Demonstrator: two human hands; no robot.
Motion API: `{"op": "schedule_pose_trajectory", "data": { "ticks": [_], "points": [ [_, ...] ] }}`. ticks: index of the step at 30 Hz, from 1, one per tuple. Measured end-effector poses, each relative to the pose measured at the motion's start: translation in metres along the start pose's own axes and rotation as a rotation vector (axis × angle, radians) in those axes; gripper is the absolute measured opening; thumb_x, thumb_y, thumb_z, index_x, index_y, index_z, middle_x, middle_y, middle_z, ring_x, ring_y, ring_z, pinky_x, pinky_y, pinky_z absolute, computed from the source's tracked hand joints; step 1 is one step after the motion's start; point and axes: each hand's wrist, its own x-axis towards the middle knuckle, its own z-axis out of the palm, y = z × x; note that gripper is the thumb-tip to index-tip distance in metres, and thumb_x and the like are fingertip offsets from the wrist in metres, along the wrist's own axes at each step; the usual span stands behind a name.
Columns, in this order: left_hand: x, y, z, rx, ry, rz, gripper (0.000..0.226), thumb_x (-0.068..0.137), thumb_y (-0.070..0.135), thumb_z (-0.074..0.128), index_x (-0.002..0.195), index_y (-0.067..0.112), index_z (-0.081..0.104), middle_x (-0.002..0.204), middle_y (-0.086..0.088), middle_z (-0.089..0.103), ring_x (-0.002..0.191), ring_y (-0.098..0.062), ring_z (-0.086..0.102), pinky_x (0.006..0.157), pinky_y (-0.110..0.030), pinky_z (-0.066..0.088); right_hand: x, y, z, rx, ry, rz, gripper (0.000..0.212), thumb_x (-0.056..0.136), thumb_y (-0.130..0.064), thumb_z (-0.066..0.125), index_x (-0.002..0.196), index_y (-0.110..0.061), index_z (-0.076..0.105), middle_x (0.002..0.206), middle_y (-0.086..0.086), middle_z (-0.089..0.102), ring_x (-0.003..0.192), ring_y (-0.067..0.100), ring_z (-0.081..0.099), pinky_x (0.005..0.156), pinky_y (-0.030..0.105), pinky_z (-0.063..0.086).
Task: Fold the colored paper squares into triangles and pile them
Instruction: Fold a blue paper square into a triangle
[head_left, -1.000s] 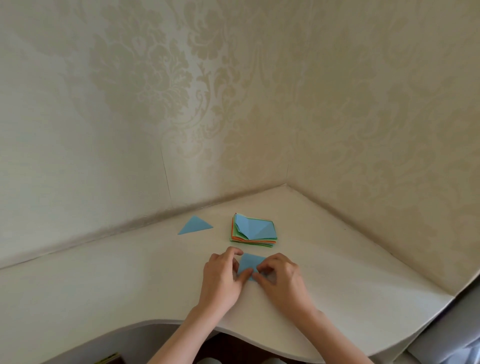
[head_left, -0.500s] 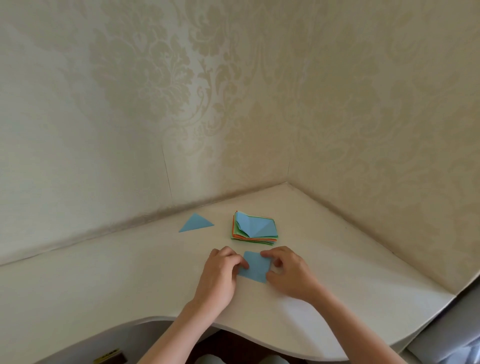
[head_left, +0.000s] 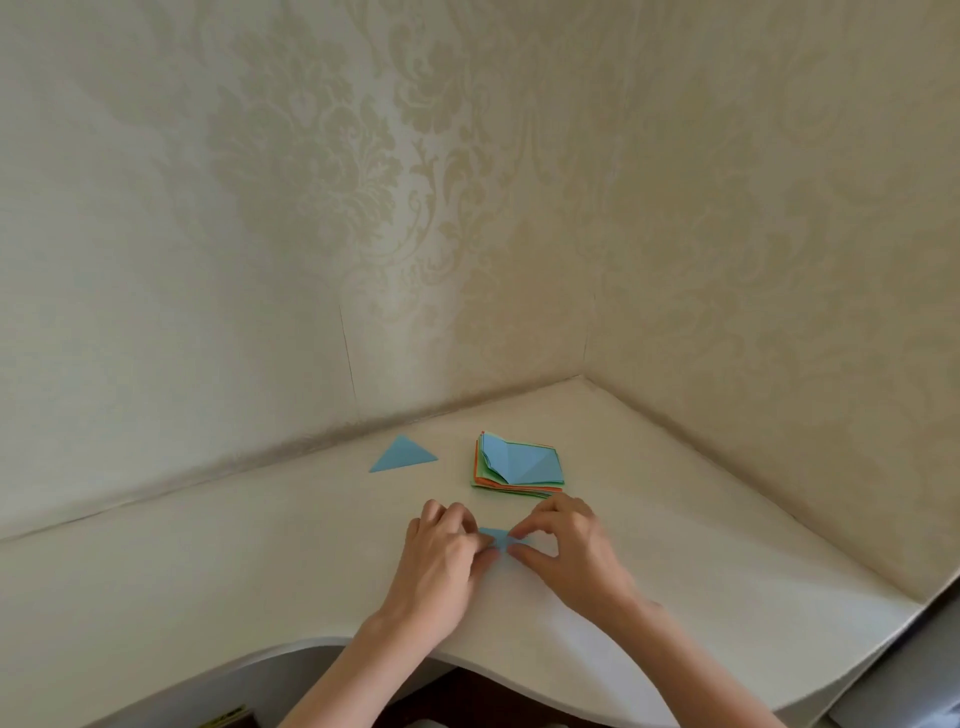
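Blue paper (head_left: 494, 538), the sheet being folded, lies on the tabletop (head_left: 208, 561) near its front edge, mostly hidden between the person's two hands. The left hand (head_left: 441, 564) has its fingers curled onto the sheet's left side, and the right hand (head_left: 569, 553) pinches the right side with thumb and forefinger, so each grip is narrow and closed on the paper.

To do this fold well, I would say the corners need to meet exactly before any pressure goes on, then one fingertip should run along the fold from the middle outward while the other hand pins the sheet flat. Thin paper like this slides easily on a smooth surface, so a slip is the likely fault.

Behind the hands, toward the back corner of the tabletop, sits the stack of colored squares (head_left: 519, 467): blue on top with creased, lifted flaps, green and orange edges showing below. One finished blue triangle (head_left: 402, 457) lies flat and crisp near the back edge, left of the stack and apart from it. The tabletop is matte and cream, with a curved front edge; embossed damask wallpaper (head_left: 363, 182) rises behind.
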Motion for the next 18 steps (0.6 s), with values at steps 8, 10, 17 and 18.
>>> {"op": "schedule_pose_trajectory", "data": {
  "ticks": [8, 10, 17, 18],
  "points": [
    [-0.001, -0.020, 0.000, -0.248, 0.050, -0.255, 0.005, 0.083, 0.026, 0.072, 0.080, 0.023, 0.074, 0.080, 0.016, 0.061, 0.078, -0.008, 0.045, 0.070, -0.014, 0.034, 0.005, 0.004, 0.016, -0.040, -0.028, 0.108, 0.015, 0.086, -0.037, 0.067, 0.091, -0.026, 0.075, 0.094, -0.011, 0.055, 0.097, 0.015, 0.051, 0.086, 0.031, 0.042],
    [0.001, -0.020, 0.000, -0.289, 0.039, -0.322, 0.012, 0.085, 0.032, 0.070, 0.076, 0.024, 0.069, 0.076, 0.017, 0.058, 0.078, -0.007, 0.046, 0.066, -0.013, 0.032, 0.006, 0.003, 0.020, -0.039, -0.002, 0.129, 0.017, 0.087, -0.037, 0.065, 0.090, -0.024, 0.075, 0.095, -0.009, 0.057, 0.097, 0.016, 0.053, 0.085, 0.032, 0.043],
    [0.006, -0.016, 0.009, -0.295, 0.081, -0.420, 0.014, 0.084, 0.039, 0.068, 0.085, 0.026, 0.061, 0.077, 0.017, 0.060, 0.078, -0.009, 0.052, 0.070, -0.027, 0.045, 0.017, -0.006, 0.029, -0.167, -0.026, 0.227, 0.028, 0.086, -0.055, 0.057, 0.085, -0.029, 0.067, 0.103, -0.008, 0.057, 0.102, 0.016, 0.050, 0.086, 0.029, 0.040],
    [0.006, -0.015, 0.010, -0.292, 0.087, -0.434, 0.016, 0.083, 0.041, 0.068, 0.086, 0.026, 0.062, 0.077, 0.016, 0.060, 0.079, -0.010, 0.052, 0.072, -0.028, 0.046, 0.018, -0.007, 0.029, -0.184, -0.030, 0.235, 0.029, 0.085, -0.058, 0.057, 0.083, -0.030, 0.065, 0.102, -0.008, 0.056, 0.102, 0.015, 0.049, 0.086, 0.029, 0.039]
  ]
}}
